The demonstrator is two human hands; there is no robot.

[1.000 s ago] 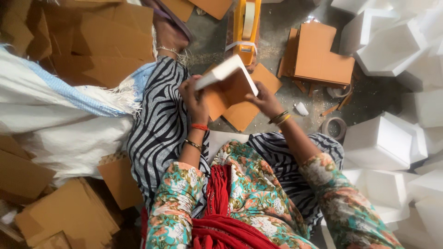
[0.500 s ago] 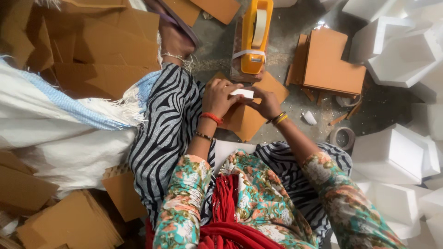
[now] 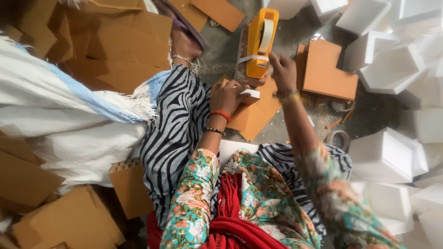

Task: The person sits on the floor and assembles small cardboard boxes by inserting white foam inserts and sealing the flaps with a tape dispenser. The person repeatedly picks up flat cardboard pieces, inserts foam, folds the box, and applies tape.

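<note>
From my feed, the left hand [image 3: 228,96] has its grip clenched around a small white foam block [image 3: 250,96], pressing it down onto a flat brown cardboard piece [image 3: 253,119] that lies on the grey floor [image 3: 369,117] just ahead of the knees. The right hand [image 3: 282,70] is stretched forward to the yellow tape dispenser [image 3: 260,42], fingers at the tape's edge; motion blur keeps me from telling whether that grip has closed on the tape or only touches it. The dispenser stands upright just beyond the cardboard piece. Right of it lies another cardboard box piece [image 3: 328,74], and white foam blocks [image 3: 385,154] crowd the right side. A heap of cardboard sheets [image 3: 115,41] and a white woven sack [image 3: 55,120] fill the left.
</note>
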